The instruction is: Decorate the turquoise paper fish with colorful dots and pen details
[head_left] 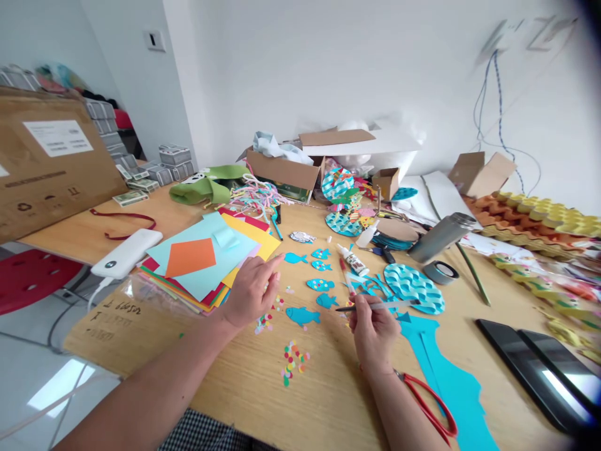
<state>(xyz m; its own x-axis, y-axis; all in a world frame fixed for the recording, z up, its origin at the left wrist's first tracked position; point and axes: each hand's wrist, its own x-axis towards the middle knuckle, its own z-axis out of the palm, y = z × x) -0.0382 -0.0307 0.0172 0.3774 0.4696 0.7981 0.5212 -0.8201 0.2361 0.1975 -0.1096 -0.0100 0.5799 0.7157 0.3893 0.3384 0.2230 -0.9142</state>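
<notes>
Several blue paper fish lie in the middle of the wooden table, among them a plain large fish (303,316) and a dotted one (320,285). My left hand (253,289) hovers beside them, index finger extended toward the upper plain fish (295,258), holding nothing. To the right of the fish, my right hand (374,332) is closed around a slim dark-tipped pen-like tool (389,305). Small coloured paper dots (294,361) lie near the table's front edge. A white glue bottle (354,260) rests beyond my right hand.
Coloured paper sheets (191,257) and a white power bank (126,253) are at left. Red-handled scissors (429,407), blue paper scraps (451,376), a metal flask (441,237), tape (441,272) and dark phones (535,376) lie at right. Boxes (282,171) stand at the back.
</notes>
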